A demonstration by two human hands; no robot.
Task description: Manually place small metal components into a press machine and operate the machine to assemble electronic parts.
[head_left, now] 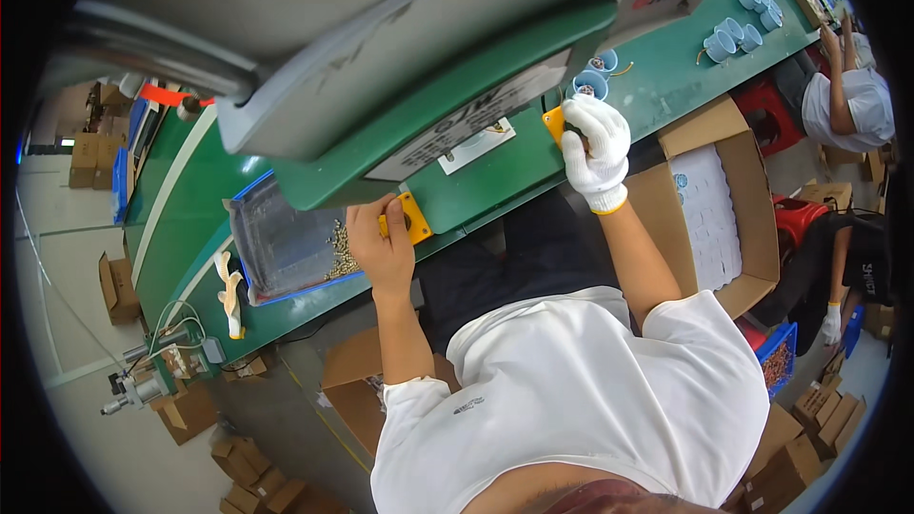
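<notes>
My bare left hand [379,246] grips a yellow box with a round dark button [413,221] at the bench's near edge, its thumb lying on the box's face. In a white knit glove, my right hand [598,145] is closed over a second yellow box [552,124], most of which the glove hides. Between my hands, a small white plate [478,146] with something small on it lies on the green bench [495,181]. Directly above hangs the grey and green head of a large machine [447,86], covering much of the bench.
A blue-rimmed tray [276,238] with small brass-coloured parts [340,252] sits left. Beside it lies a glove [229,293]. Light-blue cups [590,84] stand behind my right hand. An open carton [762,228] holds pale pieces at my right. Co-workers [847,100] sit farther right.
</notes>
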